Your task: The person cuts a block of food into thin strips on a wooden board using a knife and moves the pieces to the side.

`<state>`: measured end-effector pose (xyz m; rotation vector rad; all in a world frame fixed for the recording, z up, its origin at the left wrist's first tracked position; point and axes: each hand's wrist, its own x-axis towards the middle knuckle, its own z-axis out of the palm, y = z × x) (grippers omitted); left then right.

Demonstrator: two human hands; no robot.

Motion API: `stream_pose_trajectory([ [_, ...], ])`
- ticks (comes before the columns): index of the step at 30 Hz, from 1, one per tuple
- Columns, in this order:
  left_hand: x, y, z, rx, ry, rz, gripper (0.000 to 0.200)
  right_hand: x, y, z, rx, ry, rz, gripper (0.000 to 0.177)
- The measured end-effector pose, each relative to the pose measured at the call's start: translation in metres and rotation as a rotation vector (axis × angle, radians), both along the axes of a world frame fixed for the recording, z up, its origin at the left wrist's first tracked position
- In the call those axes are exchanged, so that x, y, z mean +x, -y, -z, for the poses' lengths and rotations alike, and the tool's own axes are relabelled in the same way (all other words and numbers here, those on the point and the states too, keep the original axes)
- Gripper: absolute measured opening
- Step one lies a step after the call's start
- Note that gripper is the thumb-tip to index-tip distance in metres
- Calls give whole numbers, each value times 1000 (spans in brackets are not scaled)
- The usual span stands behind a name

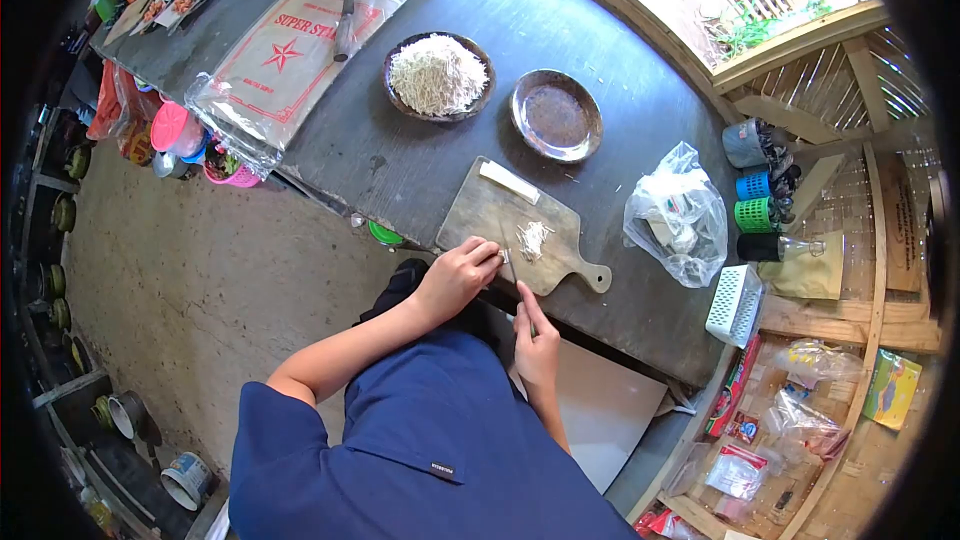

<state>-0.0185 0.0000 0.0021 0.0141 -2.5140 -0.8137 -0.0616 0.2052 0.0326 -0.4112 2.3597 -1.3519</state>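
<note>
Two hands are meeting at the near edge of the cutting board [490, 215], a little below the middle of the frame. The left hand [455, 278] is curling its fingers down onto a small white piece [497, 256] and pinning it to the wood. The right hand [537, 340] is closing around a knife [510, 265], forefinger stretched along it, with the thin blade pointing up toward that piece.

The step looks like slicing the piece into slivers: a small heap of cut strips [533, 238] is lying just beside the blade, and an uncut white block [509, 181] is waiting at the board's far end. A bowl of shreds [438, 75] is sitting on the worktop [400, 170] higher in the frame.

The next cut is probably calling for fingertips tucked back from the edge.
</note>
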Motion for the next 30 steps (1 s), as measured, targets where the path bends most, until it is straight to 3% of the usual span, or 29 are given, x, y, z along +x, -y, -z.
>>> stream_pose_trajectory([
  [7, 0, -3, 0, -12, 10, -7, 20, -4, 19, -18, 64, 117, 13, 37],
  [20, -2, -2, 2, 1, -25, -22, 20, -3, 8, -3, -38, 33, 4, 38],
  [23, -2, -3, 1, 36, -26, -20, 20, 8, -3, -9, 97, 104, 5, 38],
  [28, 0, -4, 1, 7, 4, -25, 21, -6, 12, -4, 79, 138, 2, 38],
  [30, 0, -3, 1, 21, -29, -20, 21, -5, 8, 2, -1, 37, -7, 38],
])
